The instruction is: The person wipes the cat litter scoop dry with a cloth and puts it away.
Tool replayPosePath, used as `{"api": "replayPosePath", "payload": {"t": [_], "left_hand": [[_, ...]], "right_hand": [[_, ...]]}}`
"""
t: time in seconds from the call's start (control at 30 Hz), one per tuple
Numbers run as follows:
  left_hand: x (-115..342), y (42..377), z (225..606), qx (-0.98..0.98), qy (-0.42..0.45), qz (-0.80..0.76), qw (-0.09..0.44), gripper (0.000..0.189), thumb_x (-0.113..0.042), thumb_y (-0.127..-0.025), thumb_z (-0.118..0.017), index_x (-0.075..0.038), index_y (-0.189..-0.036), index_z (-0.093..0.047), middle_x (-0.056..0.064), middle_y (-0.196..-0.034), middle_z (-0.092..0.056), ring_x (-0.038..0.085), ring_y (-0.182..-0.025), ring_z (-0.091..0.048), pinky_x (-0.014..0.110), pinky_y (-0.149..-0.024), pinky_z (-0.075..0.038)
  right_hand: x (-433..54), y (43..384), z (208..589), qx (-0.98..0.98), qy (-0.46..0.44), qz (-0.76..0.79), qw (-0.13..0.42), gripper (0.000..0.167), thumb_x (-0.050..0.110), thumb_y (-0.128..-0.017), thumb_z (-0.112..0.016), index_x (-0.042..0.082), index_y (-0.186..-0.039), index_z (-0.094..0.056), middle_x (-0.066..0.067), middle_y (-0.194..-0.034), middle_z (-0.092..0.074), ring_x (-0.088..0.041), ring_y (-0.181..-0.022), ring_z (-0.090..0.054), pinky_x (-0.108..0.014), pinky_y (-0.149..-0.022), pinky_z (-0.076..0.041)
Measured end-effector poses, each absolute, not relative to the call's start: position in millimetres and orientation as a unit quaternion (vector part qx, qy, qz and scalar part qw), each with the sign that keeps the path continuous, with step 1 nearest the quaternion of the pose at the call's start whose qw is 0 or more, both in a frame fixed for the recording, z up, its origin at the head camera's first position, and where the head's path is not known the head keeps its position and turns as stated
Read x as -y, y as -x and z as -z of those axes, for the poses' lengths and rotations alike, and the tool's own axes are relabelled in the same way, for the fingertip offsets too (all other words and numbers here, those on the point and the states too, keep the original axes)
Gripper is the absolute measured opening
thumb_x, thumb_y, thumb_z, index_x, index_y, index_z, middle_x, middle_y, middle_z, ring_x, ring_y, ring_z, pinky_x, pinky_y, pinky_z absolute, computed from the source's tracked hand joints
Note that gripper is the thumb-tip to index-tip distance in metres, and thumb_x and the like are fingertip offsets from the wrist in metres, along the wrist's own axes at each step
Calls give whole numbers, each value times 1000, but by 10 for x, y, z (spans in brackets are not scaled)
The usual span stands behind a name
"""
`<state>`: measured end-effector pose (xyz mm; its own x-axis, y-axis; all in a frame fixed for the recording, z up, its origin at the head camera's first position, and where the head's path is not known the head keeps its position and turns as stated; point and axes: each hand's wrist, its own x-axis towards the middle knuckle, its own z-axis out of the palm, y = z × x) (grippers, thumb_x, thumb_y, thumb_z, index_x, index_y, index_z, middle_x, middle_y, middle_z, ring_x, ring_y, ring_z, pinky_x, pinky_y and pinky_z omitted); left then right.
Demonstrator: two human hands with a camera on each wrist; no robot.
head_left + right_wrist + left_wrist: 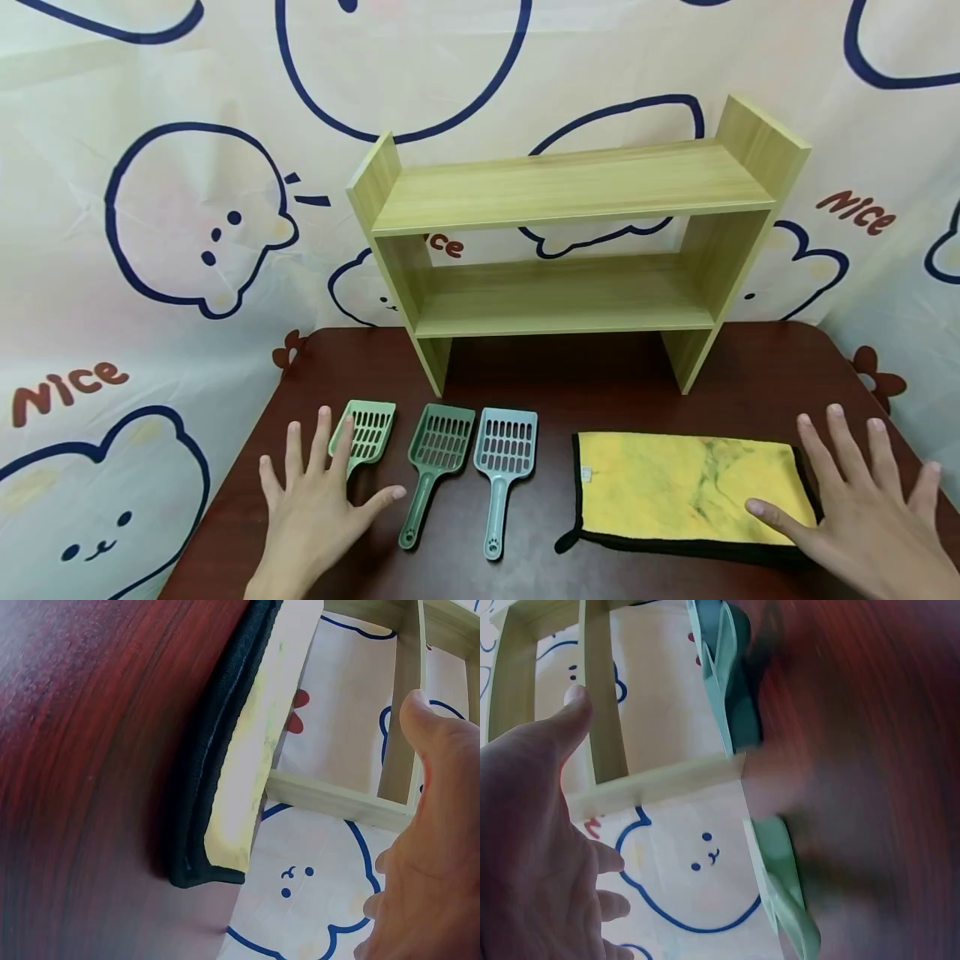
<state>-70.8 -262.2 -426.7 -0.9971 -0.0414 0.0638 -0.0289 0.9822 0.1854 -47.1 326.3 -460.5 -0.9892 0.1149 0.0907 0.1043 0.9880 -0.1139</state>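
Note:
In the head view my left hand (318,508) spreads its fingers over the table's left side, holding nothing. It partly covers a light green slotted litter scoop (369,429). To the right of it lie a dark green litter scoop (441,442) and a pale blue litter scoop (506,446), handles toward me. My right hand (873,508), fingers spread and holding nothing, overlaps the right end of a folded yellow cloth (675,483) with black edging and a corner loop. The right wrist view shows the cloth's thick folded edge (217,765) beside that hand.
A light wooden two-tier shelf (570,300) stands at the back of the dark reddish-brown table (540,508). Behind and beside it hangs a pale curtain (202,358) printed with cartoon bears. The scoops and cloth lie in front of the shelf.

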Motion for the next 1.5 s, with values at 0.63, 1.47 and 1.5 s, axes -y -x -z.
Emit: {"api": "replayPosePath", "payload": {"t": [0.63,1.47,1.5], "left_hand": [[2048,712,4288,989,35,122,69,112,-74,-84,-77,-15,-169,-35,16,-178,-26,52,-161,-22,80,-120,-17],[1547,553,4433,952,67,289,79,74,-50,-93,-82,-6,-149,-59,14,-143,-64,36,-131,-65,55,-101,-58],[1533,550,4441,951,67,293,77,74,-50,-93,-82,-7,-148,-60,12,-142,-64,35,-130,-66,53,-100,-58]], "right_hand": [[-3203,684,4635,992,-25,-100,77,130,75,-86,-74,7,-173,-6,-23,-179,11,-48,-163,22,-80,-117,21],[-3131,927,4613,972,-109,-205,43,119,60,-83,-87,13,-172,-24,-24,-174,-30,-57,-147,-39,-79,-92,-45],[-3139,939,4610,970,-114,-210,42,117,60,-83,-88,13,-171,-26,-24,-173,-32,-58,-145,-42,-78,-93,-45]]}}
